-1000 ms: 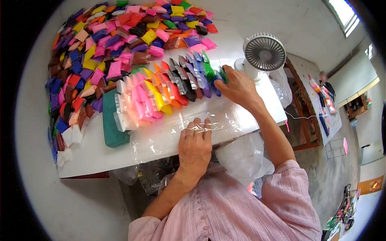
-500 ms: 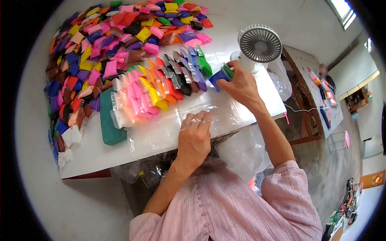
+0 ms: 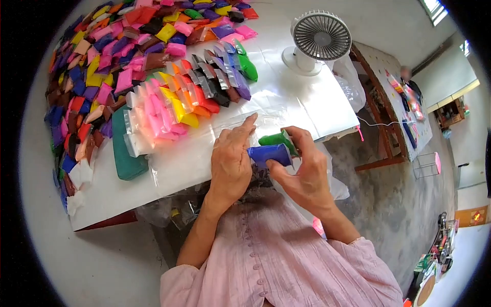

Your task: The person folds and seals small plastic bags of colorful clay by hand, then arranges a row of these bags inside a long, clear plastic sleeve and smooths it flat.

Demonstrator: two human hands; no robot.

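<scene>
My right hand (image 3: 308, 173) pinches a blue packet (image 3: 269, 154) together with a green packet (image 3: 276, 138), just past the front edge of the table. Its thumb presses on the blue one. My left hand (image 3: 231, 159) is stretched out beside the packets, with its fingers extended and palm side turned away from view. Clear plastic film (image 3: 197, 146) lies on the table by the left hand. Beyond it, small coloured packets lie in overlapping rows: pink packets (image 3: 159, 113), yellow packets (image 3: 185, 113), a black packet (image 3: 220, 97), purple packets (image 3: 240, 87) and another green packet (image 3: 248, 67).
A large heap of coloured packets (image 3: 123, 51) covers the table's left and back. A teal block (image 3: 128, 148) lies left of the rows. The white fan (image 3: 321, 38) stands at the back right of the table (image 3: 286, 97). Another person (image 3: 409, 82) is at a farther table.
My right hand has come from near the fan toward my left hand, bringing the blue and green packets. The left hand has shifted slightly left and turned with its fingers straighter.
</scene>
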